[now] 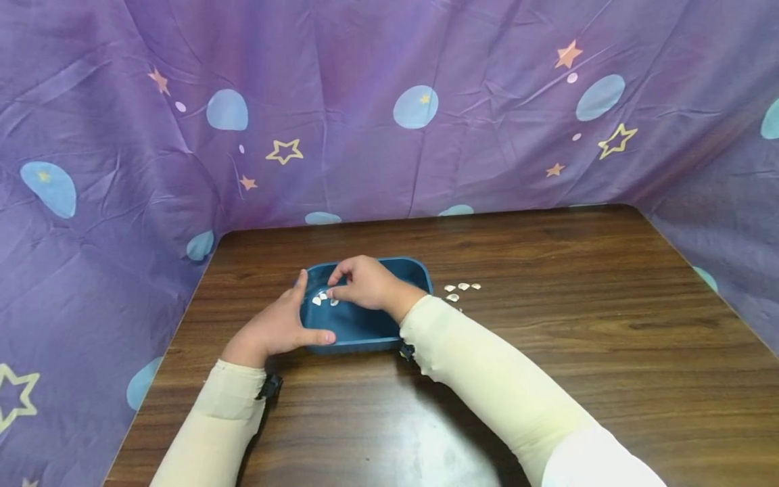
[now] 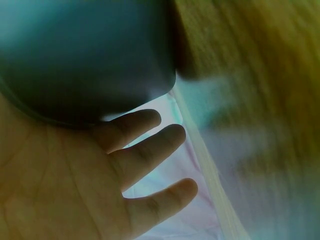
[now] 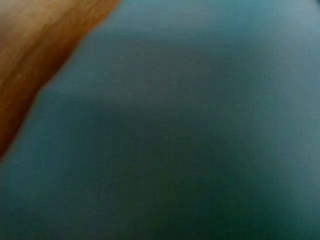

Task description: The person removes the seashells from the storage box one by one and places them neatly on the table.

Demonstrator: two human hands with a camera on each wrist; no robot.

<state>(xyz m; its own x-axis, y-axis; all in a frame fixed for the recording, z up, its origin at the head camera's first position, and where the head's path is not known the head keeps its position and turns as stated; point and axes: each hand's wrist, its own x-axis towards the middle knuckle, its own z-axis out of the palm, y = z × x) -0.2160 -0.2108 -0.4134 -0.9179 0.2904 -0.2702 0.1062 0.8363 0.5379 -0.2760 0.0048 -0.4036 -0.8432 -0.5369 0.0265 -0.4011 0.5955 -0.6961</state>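
A blue rectangular plastic tub [image 1: 365, 343] stands on the table. Against its left end rests my left hand [image 1: 274, 328], thumb along the near rim and a finger up the left side. In the left wrist view, the other fingers [image 2: 150, 155] reach out straight beneath the tub's dark wall [image 2: 90, 60]. My right hand [image 1: 368, 284] is inside the tub, thumb and index fingertips slightly apart. Several small white seashells [image 1: 316, 301] lie at the tub's left, one right by the thumb tip. The right wrist view shows only blurred blue tub wall [image 3: 165, 125].
More white seashells [image 1: 463, 287] lie on the table just right of the tub, partly behind the right forearm. The brown wood-grain table [image 1: 608, 325] meets a purple patterned curtain [image 1: 365, 169] at the back and sides.
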